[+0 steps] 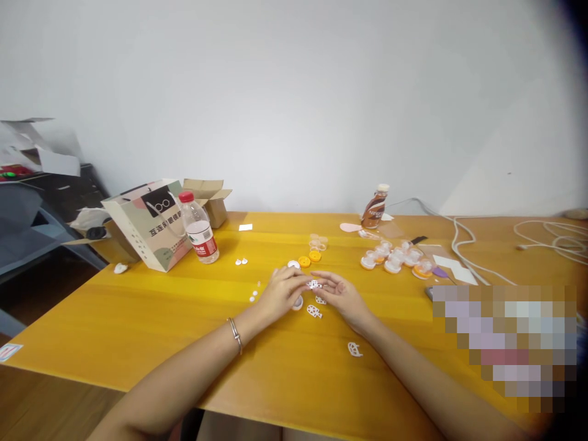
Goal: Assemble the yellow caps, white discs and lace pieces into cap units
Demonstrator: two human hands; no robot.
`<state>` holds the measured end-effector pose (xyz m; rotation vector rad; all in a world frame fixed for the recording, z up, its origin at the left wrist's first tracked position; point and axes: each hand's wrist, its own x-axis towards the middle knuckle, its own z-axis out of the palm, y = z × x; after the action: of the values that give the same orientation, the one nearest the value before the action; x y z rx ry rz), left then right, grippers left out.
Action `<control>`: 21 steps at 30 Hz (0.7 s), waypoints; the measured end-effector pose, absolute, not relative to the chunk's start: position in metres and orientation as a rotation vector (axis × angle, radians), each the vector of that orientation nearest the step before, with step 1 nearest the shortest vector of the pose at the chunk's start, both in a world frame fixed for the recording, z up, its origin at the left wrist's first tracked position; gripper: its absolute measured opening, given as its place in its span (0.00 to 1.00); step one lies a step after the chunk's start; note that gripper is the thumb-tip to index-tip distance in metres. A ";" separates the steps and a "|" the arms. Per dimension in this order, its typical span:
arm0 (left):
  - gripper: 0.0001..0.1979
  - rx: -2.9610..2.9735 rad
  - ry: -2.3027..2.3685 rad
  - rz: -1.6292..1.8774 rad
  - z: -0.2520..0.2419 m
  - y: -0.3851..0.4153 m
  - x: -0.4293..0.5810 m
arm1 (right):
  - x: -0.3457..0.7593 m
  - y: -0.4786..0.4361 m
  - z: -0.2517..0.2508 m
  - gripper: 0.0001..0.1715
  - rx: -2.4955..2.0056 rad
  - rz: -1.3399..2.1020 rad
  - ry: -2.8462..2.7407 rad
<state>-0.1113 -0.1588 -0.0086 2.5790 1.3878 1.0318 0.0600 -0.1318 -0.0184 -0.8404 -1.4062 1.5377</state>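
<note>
A small white openwork plastic part is pinched between the fingertips of my left hand and my right hand, above the middle of the table. Two similar white openwork pieces lie just below the hands, and another white piece is nearer the front edge. Beneath my left fingers sits a round white-rimmed part. Two orange discs and a white ring rest behind the hands, with clear plastic parts beyond them.
On the yellow table stand a paper bag, a water bottle, an open carton and a brown bottle. Several round clear-topped pieces and white cables lie at right. Small white discs are left of my hands.
</note>
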 end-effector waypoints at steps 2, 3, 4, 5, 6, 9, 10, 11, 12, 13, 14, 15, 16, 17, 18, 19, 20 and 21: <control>0.12 2.606 1.374 1.032 -0.008 -0.159 -0.111 | 0.060 -0.131 -0.018 0.23 -0.839 1.548 -1.417; 0.12 2.616 1.376 1.031 -0.008 -0.160 -0.111 | 0.060 -0.131 -0.018 0.23 -0.836 1.557 -1.423; 0.12 2.621 1.382 1.031 -0.008 -0.160 -0.111 | 0.060 -0.131 -0.018 0.23 -0.832 1.564 -1.425; 0.12 2.623 1.389 1.028 -0.007 -0.161 -0.111 | 0.060 -0.131 -0.017 0.22 -0.828 1.568 -1.423; 0.12 2.622 1.393 1.025 -0.007 -0.161 -0.111 | 0.060 -0.131 -0.017 0.22 -0.825 1.570 -1.416; 0.12 2.624 1.405 1.011 -0.007 -0.162 -0.110 | 0.060 -0.132 -0.017 0.22 -0.830 1.571 -1.393; 0.12 2.630 1.408 1.003 -0.007 -0.162 -0.110 | 0.060 -0.132 -0.018 0.21 -0.834 1.573 -1.390; 0.12 2.638 1.408 0.999 -0.007 -0.163 -0.109 | 0.060 -0.132 -0.018 0.21 -0.839 1.574 -1.386; 0.11 2.643 1.404 1.001 -0.008 -0.163 -0.109 | 0.060 -0.132 -0.019 0.21 -0.842 1.574 -1.380; 0.12 2.643 1.391 1.007 -0.008 -0.163 -0.108 | 0.060 -0.132 -0.020 0.21 -0.842 1.574 -1.370; 0.12 2.630 1.369 1.023 -0.009 -0.164 -0.108 | 0.060 -0.132 -0.020 0.20 -0.837 1.573 -1.355; 0.12 2.600 1.341 1.051 -0.009 -0.164 -0.107 | 0.060 -0.132 -0.021 0.20 -0.828 1.573 -1.336; 0.12 2.549 1.309 1.090 -0.010 -0.164 -0.106 | 0.060 -0.132 -0.021 0.19 -0.815 1.578 -1.314; 0.12 2.478 1.273 1.144 -0.010 -0.163 -0.106 | 0.060 -0.133 -0.021 0.19 -0.801 1.590 -1.290; 0.12 2.391 1.229 1.204 -0.011 -0.163 -0.105 | 0.060 -0.133 -0.021 0.18 -0.787 1.606 -1.265; 0.12 2.296 1.182 1.262 -0.011 -0.162 -0.104 | 0.060 -0.134 -0.020 0.18 -0.778 1.628 -1.242; 0.11 2.205 1.136 1.306 -0.012 -0.161 -0.103 | 0.060 -0.135 -0.020 0.18 -0.772 1.653 -1.227; 0.11 2.130 1.094 1.335 -0.011 -0.160 -0.102 | 0.059 -0.135 -0.019 0.19 -0.767 1.678 -1.222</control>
<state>-0.1025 -0.1600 -0.0115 2.1298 1.0939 1.3352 0.0593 -0.1351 -0.0193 -0.7668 -1.2216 1.6783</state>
